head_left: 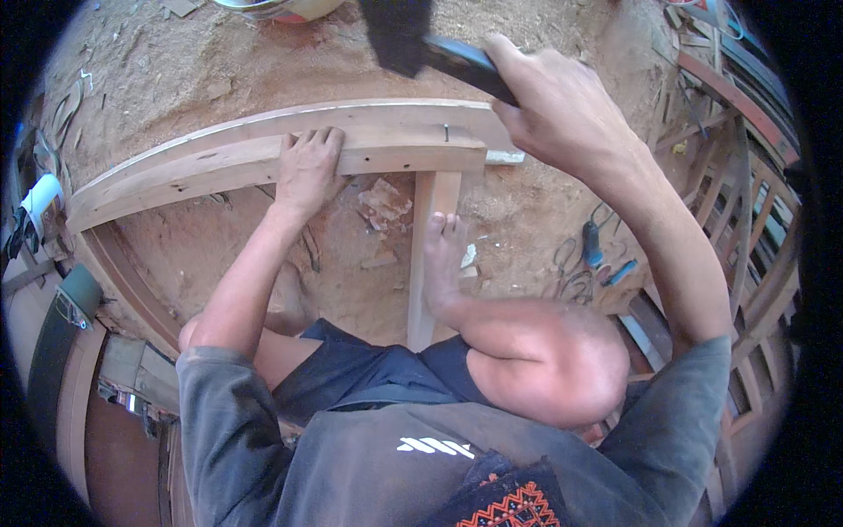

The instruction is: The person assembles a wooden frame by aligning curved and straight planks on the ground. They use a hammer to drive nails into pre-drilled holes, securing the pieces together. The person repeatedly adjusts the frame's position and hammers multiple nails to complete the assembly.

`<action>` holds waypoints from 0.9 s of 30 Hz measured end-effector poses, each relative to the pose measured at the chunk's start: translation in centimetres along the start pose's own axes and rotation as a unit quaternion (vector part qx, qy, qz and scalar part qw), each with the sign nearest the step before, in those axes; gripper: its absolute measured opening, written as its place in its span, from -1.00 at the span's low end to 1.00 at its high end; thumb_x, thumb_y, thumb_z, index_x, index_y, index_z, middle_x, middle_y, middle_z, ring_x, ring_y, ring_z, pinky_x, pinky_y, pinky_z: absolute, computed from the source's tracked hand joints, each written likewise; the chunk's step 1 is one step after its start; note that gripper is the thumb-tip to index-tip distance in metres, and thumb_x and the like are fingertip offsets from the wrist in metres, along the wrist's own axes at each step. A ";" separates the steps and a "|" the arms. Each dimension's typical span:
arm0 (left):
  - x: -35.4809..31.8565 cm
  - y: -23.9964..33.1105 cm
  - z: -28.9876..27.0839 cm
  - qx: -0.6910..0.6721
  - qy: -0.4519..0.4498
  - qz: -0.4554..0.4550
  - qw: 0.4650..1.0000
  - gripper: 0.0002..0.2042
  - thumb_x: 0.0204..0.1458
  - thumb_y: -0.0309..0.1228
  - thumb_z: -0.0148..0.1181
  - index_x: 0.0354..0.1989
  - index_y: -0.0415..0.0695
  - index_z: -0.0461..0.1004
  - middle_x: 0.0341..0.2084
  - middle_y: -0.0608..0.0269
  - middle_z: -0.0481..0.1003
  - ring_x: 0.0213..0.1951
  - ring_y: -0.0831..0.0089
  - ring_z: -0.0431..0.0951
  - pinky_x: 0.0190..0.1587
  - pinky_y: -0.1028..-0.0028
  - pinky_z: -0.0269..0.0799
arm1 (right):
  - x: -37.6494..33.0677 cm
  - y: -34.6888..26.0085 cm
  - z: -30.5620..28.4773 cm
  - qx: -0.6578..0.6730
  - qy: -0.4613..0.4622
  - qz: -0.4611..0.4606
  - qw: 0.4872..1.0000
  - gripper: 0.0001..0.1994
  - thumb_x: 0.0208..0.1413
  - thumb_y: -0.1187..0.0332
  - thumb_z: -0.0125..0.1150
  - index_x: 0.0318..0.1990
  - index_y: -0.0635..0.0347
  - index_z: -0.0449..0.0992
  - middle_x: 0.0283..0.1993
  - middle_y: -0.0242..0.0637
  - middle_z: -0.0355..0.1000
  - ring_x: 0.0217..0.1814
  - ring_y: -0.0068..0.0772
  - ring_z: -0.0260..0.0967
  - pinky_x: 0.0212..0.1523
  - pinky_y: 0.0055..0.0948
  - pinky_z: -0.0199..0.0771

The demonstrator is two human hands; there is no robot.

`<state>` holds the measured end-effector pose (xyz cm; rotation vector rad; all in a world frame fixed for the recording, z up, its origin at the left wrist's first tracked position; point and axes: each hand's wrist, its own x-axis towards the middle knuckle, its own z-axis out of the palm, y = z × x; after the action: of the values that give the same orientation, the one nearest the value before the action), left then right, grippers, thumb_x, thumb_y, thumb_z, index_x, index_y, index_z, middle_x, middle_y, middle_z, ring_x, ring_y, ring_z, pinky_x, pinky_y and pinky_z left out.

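Observation:
My right hand [562, 110] is closed around the dark handle of a hammer [470, 66], raised over the far side of the work. Its broad black head is smeared by motion and cut off by the top edge. Below it, a nail [446, 133] stands partly out of the right end of a long wooden beam [386, 156]. My left hand [307, 167] grips that beam left of the nail, fingers over its top. A crosspiece [423, 303] runs from under the beam's right end toward me, with my bare foot [445, 259] against it.
Another plank [378, 114] lies along the beam's far side. Wooden slats [746, 220] and stacked timber line the right. A blue-and-black power tool [593, 243] with a cord lies on the dirt floor. A basin [281, 9] is at the top; a metal box [136, 373] is at lower left.

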<state>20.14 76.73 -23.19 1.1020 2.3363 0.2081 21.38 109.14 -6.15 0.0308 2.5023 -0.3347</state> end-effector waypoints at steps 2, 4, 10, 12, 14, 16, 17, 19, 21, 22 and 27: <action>-0.1 -0.3 0.1 -0.011 0.010 0.015 1.000 -0.58 -0.08 -0.45 0.30 0.04 -0.06 0.49 -0.03 0.20 0.59 0.05 0.20 0.58 0.08 0.12 0.37 | 0.9 -1.0 0.3 0.015 -0.005 -0.021 1.000 -0.67 0.14 0.48 0.24 0.05 0.24 0.35 -0.31 0.17 0.57 -0.18 0.26 0.59 -0.14 0.14 0.59; -0.2 -0.5 0.1 -0.023 0.042 0.030 0.998 -0.58 -0.12 -0.46 0.31 0.01 -0.09 0.49 -0.06 0.18 0.59 0.03 0.21 0.59 0.04 0.13 0.39 | 1.6 -1.3 0.8 0.032 -0.024 -0.061 0.997 -0.74 0.16 0.51 0.18 0.00 0.26 0.36 -0.31 0.17 0.57 -0.20 0.25 0.60 -0.16 0.13 0.60; -0.1 -0.5 -0.1 -0.024 0.024 0.025 0.999 -0.54 -0.13 -0.49 0.29 0.04 -0.08 0.50 0.01 0.21 0.58 0.07 0.23 0.58 0.05 0.17 0.41 | 2.0 3.6 1.1 -0.061 -0.107 -0.005 0.992 -0.74 0.11 0.54 0.18 -0.03 0.32 0.42 -0.26 0.16 0.58 -0.14 0.24 0.60 -0.12 0.11 0.61; 0.0 -0.5 -0.3 -0.030 0.012 0.020 0.999 -0.53 -0.14 -0.49 0.29 0.05 -0.09 0.50 0.01 0.20 0.58 0.08 0.23 0.57 0.07 0.17 0.41 | 1.6 5.2 1.3 -0.058 -0.055 0.029 0.996 -0.77 0.09 0.54 0.21 -0.08 0.37 0.46 -0.26 0.19 0.59 -0.15 0.22 0.62 -0.15 0.09 0.64; 0.1 -0.5 -0.3 -0.029 0.010 0.021 0.999 -0.52 -0.15 -0.48 0.29 0.06 -0.09 0.50 0.02 0.20 0.58 0.10 0.24 0.57 0.09 0.16 0.42 | 1.2 5.8 1.9 0.016 -0.060 0.040 0.997 -0.72 0.06 0.50 0.23 -0.05 0.36 0.45 -0.29 0.22 0.58 -0.16 0.28 0.60 -0.14 0.11 0.63; 0.1 -0.6 -0.4 -0.025 -0.002 0.021 0.999 -0.50 -0.15 -0.46 0.30 0.08 -0.09 0.50 0.03 0.20 0.58 0.11 0.23 0.56 0.10 0.17 0.42 | 0.6 5.1 3.0 0.098 -0.018 0.011 0.995 -0.70 0.05 0.48 0.24 -0.04 0.34 0.44 -0.30 0.23 0.58 -0.17 0.30 0.59 -0.13 0.11 0.63; 0.0 -0.6 -0.4 -0.030 -0.001 0.023 0.999 -0.50 -0.15 -0.46 0.29 0.09 -0.09 0.50 0.04 0.20 0.57 0.11 0.23 0.56 0.10 0.17 0.42 | 0.1 4.5 3.7 0.128 -0.045 0.047 0.990 -0.65 0.03 0.45 0.27 -0.01 0.33 0.44 -0.26 0.26 0.58 -0.13 0.32 0.59 -0.08 0.12 0.63; 0.0 -0.8 -0.4 -0.040 -0.009 0.023 0.999 -0.50 -0.14 -0.47 0.28 0.10 -0.10 0.50 0.06 0.20 0.57 0.12 0.23 0.56 0.10 0.17 0.43 | -0.7 3.4 4.5 0.137 -0.105 0.087 0.981 -0.61 0.03 0.44 0.28 0.04 0.34 0.44 -0.21 0.27 0.58 -0.07 0.30 0.58 -0.02 0.12 0.62; 0.0 -0.8 -0.3 -0.039 -0.005 0.022 0.999 -0.47 -0.15 -0.47 0.30 0.12 -0.06 0.49 0.09 0.23 0.56 0.13 0.23 0.56 0.10 0.18 0.42 | -1.2 3.3 4.6 0.123 -0.236 0.138 0.954 -0.52 0.03 0.42 0.31 0.14 0.35 0.43 -0.13 0.27 0.58 0.05 0.29 0.55 0.12 0.10 0.57; 0.0 -0.8 -0.3 -0.041 -0.008 0.022 0.999 -0.46 -0.16 -0.47 0.30 0.13 -0.04 0.48 0.10 0.24 0.56 0.13 0.23 0.56 0.10 0.18 0.42 | -1.3 3.4 4.5 0.140 -0.199 0.121 0.962 -0.51 0.03 0.41 0.31 0.14 0.36 0.42 -0.13 0.27 0.58 0.05 0.30 0.55 0.11 0.09 0.57; 0.0 -0.7 -0.1 -0.034 -0.010 0.020 0.999 -0.50 -0.14 -0.47 0.29 0.10 -0.09 0.51 0.07 0.22 0.57 0.14 0.25 0.56 0.10 0.17 0.45 | -0.8 6.0 4.3 0.182 -0.109 0.117 0.970 -0.63 0.02 0.46 0.30 -0.01 0.42 0.44 -0.17 0.35 0.55 0.02 0.34 0.55 0.01 0.10 0.60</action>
<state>19.59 76.23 -23.33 1.1139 2.2734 0.2870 25.04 113.96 -10.48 0.4105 2.1635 -0.6549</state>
